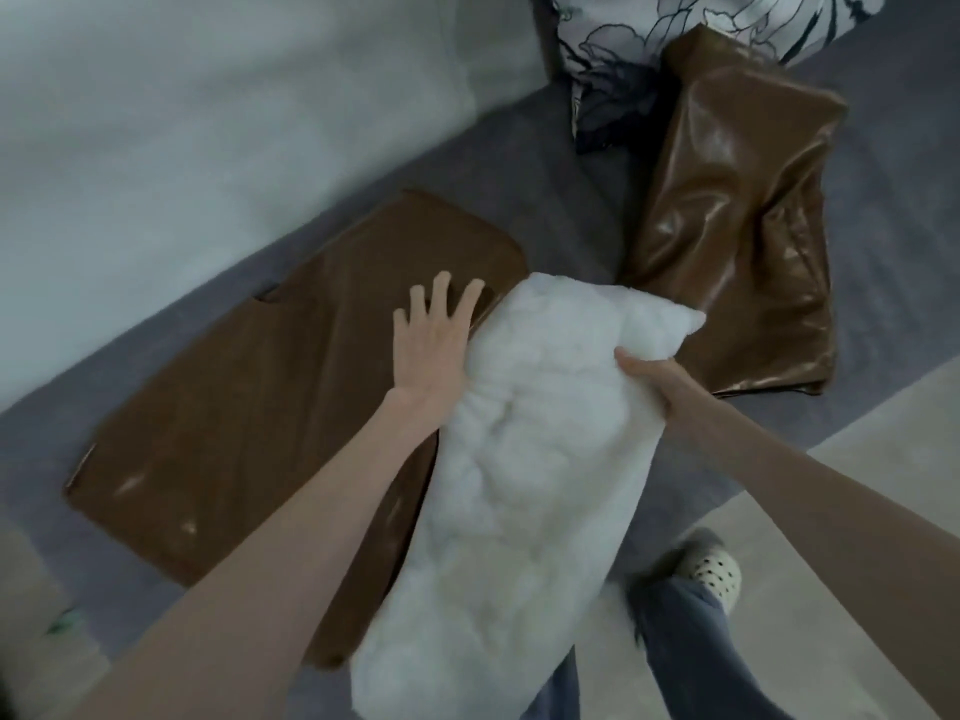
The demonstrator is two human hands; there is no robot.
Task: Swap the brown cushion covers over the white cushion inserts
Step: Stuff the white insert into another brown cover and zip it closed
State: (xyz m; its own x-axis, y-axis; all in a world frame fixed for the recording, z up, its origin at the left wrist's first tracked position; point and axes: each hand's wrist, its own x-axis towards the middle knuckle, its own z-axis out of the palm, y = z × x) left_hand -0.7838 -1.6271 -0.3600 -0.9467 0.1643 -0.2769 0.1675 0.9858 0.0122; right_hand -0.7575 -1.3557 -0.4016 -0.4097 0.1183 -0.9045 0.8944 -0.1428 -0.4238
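One white insert is out of its cover and held above the sofa seat, its far end overlapping the near right corner of the empty flat cover. That brown cover lies spread on the seat. The right hand grips the insert's right edge, fingers curled into the stuffing. The left hand lies open, fingers straight and spread, palm down on the flat cover just beside the insert.

To the right, a second brown cover lies crumpled and puffed; it looks as if it still has an insert inside, though no white shows. A patterned cushion sits behind it against the sofa back.

So the task seems roughly at its midpoint: one insert is stripped, one cover emptied. What is left, as I judge it, is to find the flat cover's opening, feed this insert in, close it, and deal with the second cushion.
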